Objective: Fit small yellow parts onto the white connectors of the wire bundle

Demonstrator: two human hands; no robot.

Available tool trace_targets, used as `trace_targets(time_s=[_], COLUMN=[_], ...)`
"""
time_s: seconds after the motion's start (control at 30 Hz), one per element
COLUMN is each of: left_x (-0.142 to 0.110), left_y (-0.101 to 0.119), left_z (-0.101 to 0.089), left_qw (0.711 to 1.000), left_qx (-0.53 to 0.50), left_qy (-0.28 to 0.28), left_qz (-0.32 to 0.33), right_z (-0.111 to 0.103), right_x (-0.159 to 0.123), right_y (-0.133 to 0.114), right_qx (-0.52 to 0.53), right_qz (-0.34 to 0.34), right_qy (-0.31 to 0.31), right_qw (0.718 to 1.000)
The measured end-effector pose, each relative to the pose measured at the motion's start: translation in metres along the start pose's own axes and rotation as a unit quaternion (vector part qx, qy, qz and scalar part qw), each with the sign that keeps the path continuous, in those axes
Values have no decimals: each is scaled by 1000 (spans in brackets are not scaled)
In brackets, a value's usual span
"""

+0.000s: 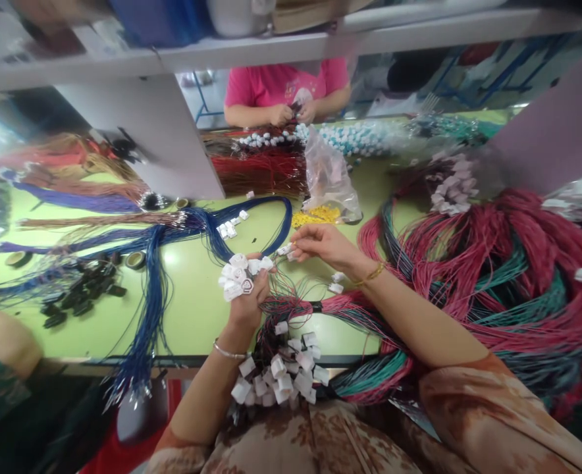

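Observation:
My left hand (251, 289) is closed round a clump of white plastic connectors (236, 271), their wires running off to the right. With fingertips pinched together, my right hand (315, 245) holds a small white connector (286, 250) just right of that clump. Thin red, black and green wires (295, 304) pass below both hands, tied with a black band (317, 307). A bunch of white connectors (281, 378) hangs at the table's front edge, close to my body. Two loose white connectors (336, 283) lie beneath my right wrist.
Yellow pieces (320, 214) lie by a clear plastic bag (328, 174) behind my hands. Blue wire bundles (157, 283) and black connectors (81, 289) cover the left. Red and green wires (508, 276) heap at right. Across the table (187, 322), a person in a pink shirt (286, 89) works.

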State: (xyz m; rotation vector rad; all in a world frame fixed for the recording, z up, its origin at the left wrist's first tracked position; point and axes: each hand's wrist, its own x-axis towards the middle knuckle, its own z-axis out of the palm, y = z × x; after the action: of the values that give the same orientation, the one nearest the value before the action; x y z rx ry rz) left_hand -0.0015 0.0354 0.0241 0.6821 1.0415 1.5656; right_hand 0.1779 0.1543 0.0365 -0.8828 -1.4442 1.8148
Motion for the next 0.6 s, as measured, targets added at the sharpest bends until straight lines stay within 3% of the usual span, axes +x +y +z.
trace_targets(time_s=[0.2,0.33,0.4,0.6], left_x=[1,1,1,2], left_y=[1,1,1,0], left_z=[-1,-2,-3,-4], left_qw=[999,998,999,999], left_qx=[4,4,1,-12], left_qy=[-54,-53,-39,-25], left_qz=[-5,-26,-28,-22], right_z=[41,53,55,57], right_x=[-23,-32,-33,-32], right_y=[-5,-4,-3,2], right_qx=[-95,-264,-309,-332], right_qz=[-127,-302,-356,-403], right_qy=[-2,43,45,34], right_qw=[987,915,881,852])
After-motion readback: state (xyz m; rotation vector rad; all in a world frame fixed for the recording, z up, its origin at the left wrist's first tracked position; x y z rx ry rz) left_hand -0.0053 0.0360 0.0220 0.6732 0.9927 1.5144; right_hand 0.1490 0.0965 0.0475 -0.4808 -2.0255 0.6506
